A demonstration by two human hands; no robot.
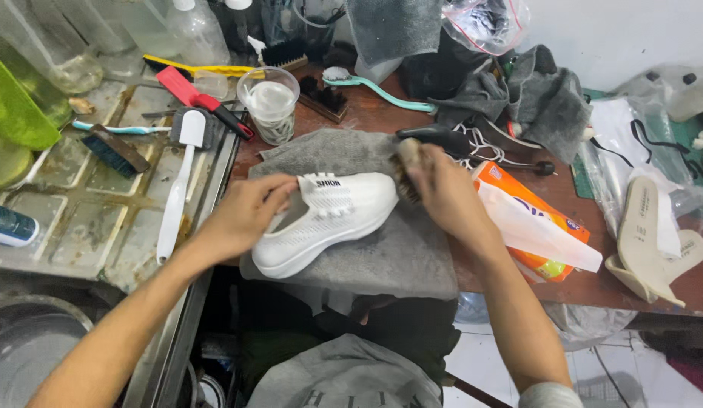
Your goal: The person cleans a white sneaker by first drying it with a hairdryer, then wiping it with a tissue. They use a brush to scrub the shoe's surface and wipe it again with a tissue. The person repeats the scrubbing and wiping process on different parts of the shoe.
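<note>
A white knit sneaker, likely light and soft-walled above a stiffer sole, lies on a grey towel on the bench, the left hand gripping its collar, right hand fingers closed round a brush at the toe.

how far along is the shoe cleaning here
Done, by the look of it: the laces are out and lie behind, and insoles sit aside at the right. In hand: the left hand steadies the white shoe on the grey cloth while the right hand works a brush at its toe. Left: the shoe's other sides, then relacing. Whether a second shoe waits cannot be told.
</note>
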